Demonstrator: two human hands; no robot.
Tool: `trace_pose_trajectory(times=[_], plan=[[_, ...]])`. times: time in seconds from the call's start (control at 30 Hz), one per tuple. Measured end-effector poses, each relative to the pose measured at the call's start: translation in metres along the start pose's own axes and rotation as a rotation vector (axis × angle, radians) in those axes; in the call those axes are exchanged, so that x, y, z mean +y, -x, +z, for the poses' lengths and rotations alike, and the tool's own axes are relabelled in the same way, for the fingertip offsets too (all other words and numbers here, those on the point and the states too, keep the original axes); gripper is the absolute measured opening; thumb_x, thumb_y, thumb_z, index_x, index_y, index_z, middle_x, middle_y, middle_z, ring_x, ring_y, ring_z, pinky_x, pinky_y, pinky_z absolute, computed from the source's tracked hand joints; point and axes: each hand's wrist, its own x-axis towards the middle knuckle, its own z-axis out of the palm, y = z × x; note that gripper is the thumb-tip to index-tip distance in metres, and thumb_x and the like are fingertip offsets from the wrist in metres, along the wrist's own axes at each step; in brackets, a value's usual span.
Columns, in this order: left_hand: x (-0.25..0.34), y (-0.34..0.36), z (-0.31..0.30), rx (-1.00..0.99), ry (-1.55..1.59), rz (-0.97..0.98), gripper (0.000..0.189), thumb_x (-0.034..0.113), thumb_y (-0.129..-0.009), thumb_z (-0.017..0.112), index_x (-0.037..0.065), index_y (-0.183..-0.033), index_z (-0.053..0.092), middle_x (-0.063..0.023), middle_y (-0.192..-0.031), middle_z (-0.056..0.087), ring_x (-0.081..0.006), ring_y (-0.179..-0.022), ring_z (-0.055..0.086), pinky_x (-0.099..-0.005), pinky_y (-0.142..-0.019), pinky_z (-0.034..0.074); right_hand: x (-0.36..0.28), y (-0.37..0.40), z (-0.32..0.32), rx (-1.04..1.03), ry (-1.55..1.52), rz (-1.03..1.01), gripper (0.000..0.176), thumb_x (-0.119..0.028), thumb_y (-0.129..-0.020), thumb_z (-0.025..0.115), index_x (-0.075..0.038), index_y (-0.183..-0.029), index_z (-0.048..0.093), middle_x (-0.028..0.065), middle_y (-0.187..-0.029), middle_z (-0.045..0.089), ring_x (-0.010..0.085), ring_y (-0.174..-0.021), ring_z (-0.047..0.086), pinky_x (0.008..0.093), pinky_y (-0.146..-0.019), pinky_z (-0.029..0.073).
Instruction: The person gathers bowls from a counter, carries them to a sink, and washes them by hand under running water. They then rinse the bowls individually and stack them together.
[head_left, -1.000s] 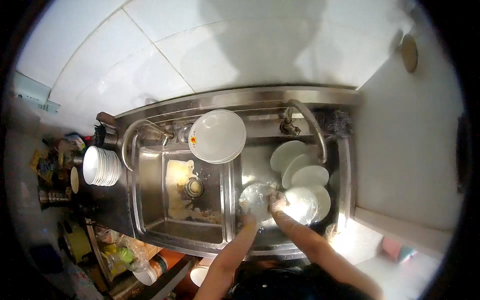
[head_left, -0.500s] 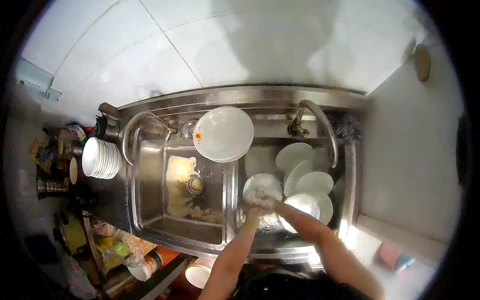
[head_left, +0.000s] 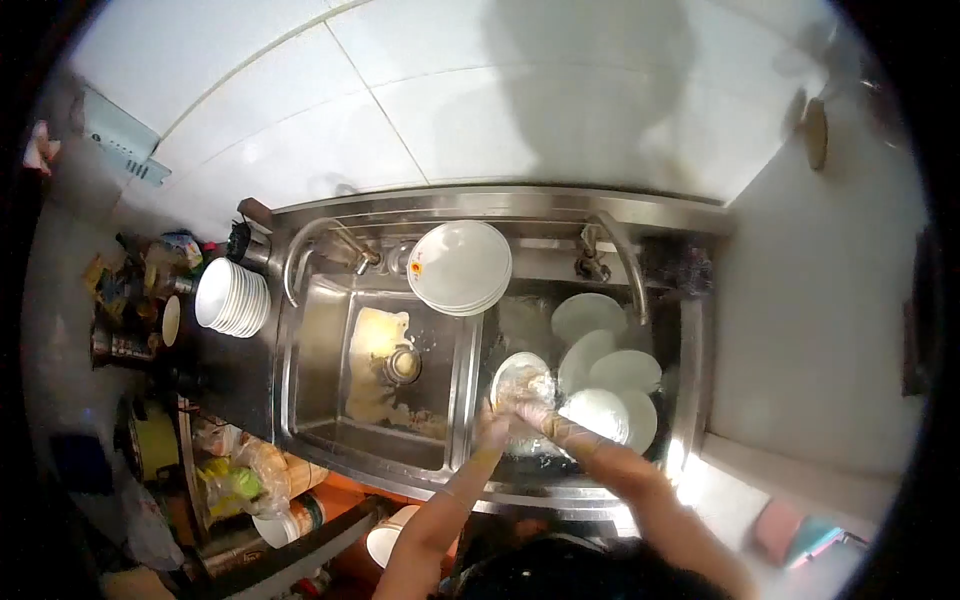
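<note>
My left hand [head_left: 492, 432] is closed at the near edge of a white plate [head_left: 518, 368], which stands tilted in the right sink basin [head_left: 518, 318]. My right hand [head_left: 540, 415] presses over the plate's lower part, fingers together; water and glare hide whether anything is in them. Splashing water blurs the plate's front. Just right of my hands several white plates [head_left: 625, 370] lie overlapping in the water, with a rounder white dish [head_left: 597, 415] closest to my right hand.
A stack of white plates [head_left: 460, 262] rests on the divider's back end. The left basin [head_left: 325, 405] has yellowish residue around its drain [head_left: 402, 365]. Curved faucets [head_left: 625, 255] rise behind both basins. Stacked white bowls [head_left: 232, 298] sit on the left counter.
The plate in my hands has tilted more upright, and my right hand has moved slightly left and down over it. The whole view has shifted a little with my head.
</note>
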Motion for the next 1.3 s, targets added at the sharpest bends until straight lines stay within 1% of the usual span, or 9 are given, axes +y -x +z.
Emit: trace_pose_trajectory(times=[0.07,0.27,0.4,0.6,0.7,0.8,1.0,1.2,1.3], plan=[[-0.016,-0.01,-0.003,0.049,-0.081,0.556,0.056,-0.003,-0.074,0.044,0.004,-0.128,0.034,-0.0161,-0.109,0.053,-0.0285,-0.098,0.054,-0.0349,-0.084,0.043,-0.005,0.028,-0.017,0.039,0.247,-0.223,0.045,-0.038,-0.077,0.054,-0.01,-0.113,0.05,0.0131,-0.11,0.051,0.0256,-0.104,0.046,0.0342,-0.087,0.038],[0.065,0.014,-0.034,0.036,-0.757,1.013,0.061,-0.009,-0.068,0.044,0.011,-0.125,0.041,-0.015,-0.127,0.04,-0.0311,-0.107,0.048,-0.0344,-0.088,0.041,0.009,0.085,-0.051,0.227,0.521,-0.258,0.036,-0.029,-0.071,0.063,-0.012,-0.102,0.056,0.0106,-0.105,0.056,0.0269,-0.102,0.049,0.0374,-0.086,0.038],[0.107,0.024,-0.05,0.143,-0.318,1.011,0.055,-0.007,-0.069,0.046,0.009,-0.122,0.044,-0.0133,-0.123,0.044,-0.0306,-0.105,0.047,-0.0337,-0.091,0.037,0.0,0.125,-0.067,0.517,0.318,-0.068,0.025,-0.021,-0.069,0.065,-0.012,-0.091,0.059,0.0084,-0.092,0.061,0.0243,-0.089,0.056,0.0345,-0.079,0.043],[0.176,-0.008,-0.07,-0.034,0.594,0.288,0.054,-0.003,-0.072,0.038,0.006,-0.125,0.031,-0.013,-0.115,0.045,-0.0268,-0.107,0.046,-0.0433,-0.086,0.045,0.089,0.138,-0.068,0.588,0.537,0.251,0.019,-0.015,-0.075,0.056,-0.011,-0.094,0.057,0.0056,-0.078,0.062,0.0183,-0.074,0.06,0.0295,-0.069,0.047],[0.206,-0.02,-0.07,-0.068,0.622,0.115,0.05,0.001,-0.074,0.039,0.01,-0.122,0.031,-0.0138,-0.113,0.046,-0.0298,-0.103,0.049,-0.0479,-0.082,0.048,0.094,0.13,-0.058,0.77,-0.027,0.363,0.024,-0.017,-0.078,0.053,-0.007,-0.099,0.054,0.0083,-0.078,0.06,0.02,-0.07,0.056,0.0283,-0.068,0.046],[0.213,-0.048,-0.07,-0.085,0.657,0.006,0.041,0.003,-0.078,0.036,0.011,-0.118,0.035,-0.0134,-0.112,0.046,-0.029,-0.102,0.049,-0.046,-0.082,0.048,0.288,0.041,-0.005,0.906,-0.582,0.234,0.034,-0.023,-0.08,0.052,-0.005,-0.108,0.05,0.0111,-0.099,0.054,0.0224,-0.091,0.049,0.0334,-0.082,0.041],[0.208,-0.088,-0.066,-0.108,0.658,0.016,0.033,0.005,-0.082,0.04,0.004,-0.114,0.039,-0.0126,-0.112,0.046,-0.0273,-0.099,0.049,-0.0413,-0.083,0.049,0.085,0.068,-0.022,0.655,-0.415,0.391,0.045,-0.029,-0.077,0.056,-0.012,-0.118,0.047,0.0093,-0.12,0.045,0.0267,-0.113,0.039,0.0403,-0.097,0.03],[0.181,-0.066,-0.041,0.087,0.706,0.05,0.025,0.005,-0.077,0.047,0.004,-0.101,0.049,-0.0085,-0.096,0.053,-0.0193,-0.085,0.053,-0.0324,-0.08,0.049,0.057,0.101,-0.041,0.071,0.645,0.251,0.045,-0.034,-0.071,0.06,-0.014,-0.111,0.054,0.0094,-0.123,0.045,0.0266,-0.113,0.041,0.0379,-0.092,0.035],[0.068,-0.068,-0.031,-0.403,0.621,-0.008,0.004,0.01,-0.072,0.051,0.008,-0.069,0.052,-0.0011,-0.066,0.052,-0.0132,-0.061,0.05,-0.0229,-0.056,0.039,0.06,0.106,-0.057,0.015,0.803,0.391,0.044,-0.036,-0.068,0.062,-0.015,-0.107,0.057,0.0094,-0.124,0.045,0.0265,-0.114,0.042,0.0366,-0.09,0.037]])
